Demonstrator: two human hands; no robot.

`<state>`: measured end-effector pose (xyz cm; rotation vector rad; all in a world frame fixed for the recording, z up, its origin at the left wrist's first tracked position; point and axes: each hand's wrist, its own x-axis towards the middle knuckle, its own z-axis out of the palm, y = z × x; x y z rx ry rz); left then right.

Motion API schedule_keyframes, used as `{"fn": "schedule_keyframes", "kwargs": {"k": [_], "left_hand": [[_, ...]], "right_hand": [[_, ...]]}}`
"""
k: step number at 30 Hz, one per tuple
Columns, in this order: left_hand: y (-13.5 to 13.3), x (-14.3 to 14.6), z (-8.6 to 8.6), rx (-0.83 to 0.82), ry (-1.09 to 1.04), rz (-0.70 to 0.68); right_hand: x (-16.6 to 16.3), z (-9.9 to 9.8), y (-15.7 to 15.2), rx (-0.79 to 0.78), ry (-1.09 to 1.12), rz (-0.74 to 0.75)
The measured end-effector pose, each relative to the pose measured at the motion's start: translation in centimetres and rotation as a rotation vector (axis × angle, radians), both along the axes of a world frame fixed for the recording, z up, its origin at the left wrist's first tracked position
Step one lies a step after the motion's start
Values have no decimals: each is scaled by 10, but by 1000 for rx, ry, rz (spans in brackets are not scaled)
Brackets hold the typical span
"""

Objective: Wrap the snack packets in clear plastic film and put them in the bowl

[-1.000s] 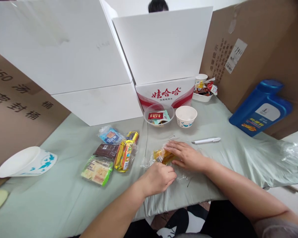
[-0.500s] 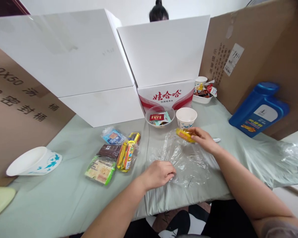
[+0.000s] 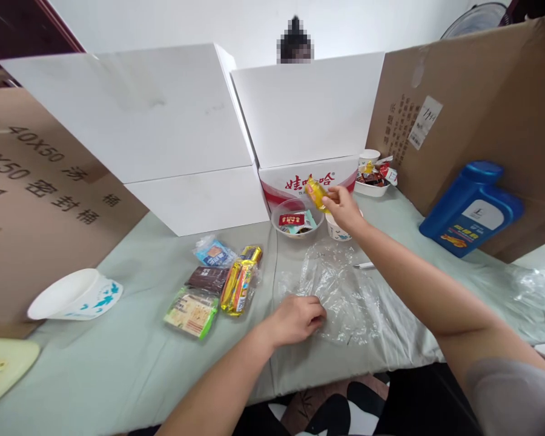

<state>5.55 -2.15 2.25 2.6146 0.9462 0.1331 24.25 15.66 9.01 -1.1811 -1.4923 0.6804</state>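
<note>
A yellow-wrapped snack (image 3: 317, 195) is gripped in the fingers of my right hand (image 3: 344, 209), held up above the clear plastic bowl (image 3: 277, 225) and the paper cup (image 3: 340, 233). Inside the bowl lie a red packet (image 3: 291, 220) and a pale green packet. My left hand (image 3: 300, 320) rests with curled fingers at the left edge of a crumpled clear plastic bag (image 3: 340, 297); its fingertips appear closed on the film. To its left lie gold-wrapped snacks (image 3: 237, 286), a brown packet (image 3: 208, 278), a blue packet (image 3: 214, 252) and a green-edged packet (image 3: 191, 313).
White boxes (image 3: 186, 115) and a red-and-white carton (image 3: 272, 189) stand along the back. A blue bottle (image 3: 472, 209) is at right before a cardboard box (image 3: 454, 133). A paper bowl (image 3: 77, 295) tilts at left. Behind the boxes, a person's head (image 3: 295, 42) shows.
My right hand has lifted the yellow-wrapped snack from over the plastic bag, up and leftward to above the bowl. My left hand stays at the bag. The view has shifted slightly.
</note>
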Motion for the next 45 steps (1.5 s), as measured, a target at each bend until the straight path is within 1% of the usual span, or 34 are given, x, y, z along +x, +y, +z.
{"fn": "schedule_keyframes", "kwargs": {"k": [2, 3, 5, 7, 8, 10, 12, 14, 16, 19, 20, 21, 22, 23, 26, 27, 29, 31, 33, 34, 36, 37, 39, 41, 42, 43, 45], "left_hand": [[1, -1, -2, 31, -4, -4], [1, -2, -3, 49, -9, -5], [0, -3, -4, 86, -19, -1], [-1, -3, -5, 113, -34, -2], [-2, -3, -4, 121, -51, -4], [-3, -2, -2, 136, -112, 1], [-3, -2, 1, 178, -188, 52], [0, -4, 4, 260, -228, 176], [7, -10, 5, 350, -195, 366], [20, -21, 2, 402, -59, 639], [24, -25, 0, 399, -18, 692], [27, -27, -1, 393, 8, 716], [29, -28, -1, 388, 15, 711], [30, -28, -1, 383, 5, 676], [25, -23, 1, 333, -36, 513], [23, -21, 2, 306, -25, 486], [19, -18, 5, 261, 30, 512], [18, -18, 6, 225, 86, 604], [20, -21, 7, 191, 124, 677], [22, -22, 7, 183, 134, 692], [24, -24, 7, 204, 118, 665], [25, -24, 7, 223, 91, 620], [23, -22, 6, 239, 32, 490], [20, -20, 4, 200, 20, 376], [19, -20, 3, 170, 38, 354], [18, -20, 3, 142, 64, 364], [18, -22, 1, 107, 109, 439]], "right_hand": [[-7, 2, 2, -55, -145, 7], [-8, 1, -5, -49, -207, 26], [-6, -5, -31, 4, -309, 106], [0, -17, -66, 31, -435, 241], [4, -26, -83, 51, -533, 293], [12, -45, -113, 116, -743, 347], [19, -63, -131, 161, -903, 411], [23, -75, -139, 164, -1000, 451], [25, -80, -139, 122, -1056, 456], [26, -79, -136, 23, -1114, 444], [26, -77, -136, -3, -1131, 443], [27, -75, -136, -23, -1148, 441], [27, -73, -137, -33, -1162, 439], [28, -71, -139, -31, -1172, 435], [31, -68, -142, 12, -1166, 404], [32, -67, -142, 19, -1161, 376], [35, -67, -138, 3, -1164, 294], [38, -67, -132, -31, -1175, 207], [41, -67, -127, -47, -1173, 159], [42, -67, -125, -47, -1167, 149], [44, -66, -125, -40, -1156, 153], [44, -66, -126, -35, -1153, 168], [44, -65, -129, -30, -1153, 219], [44, -66, -131, -39, -1158, 272], [44, -67, -132, -53, -1164, 278], [45, -68, -132, -71, -1171, 268], [48, -70, -130, -102, -1183, 220]]}}
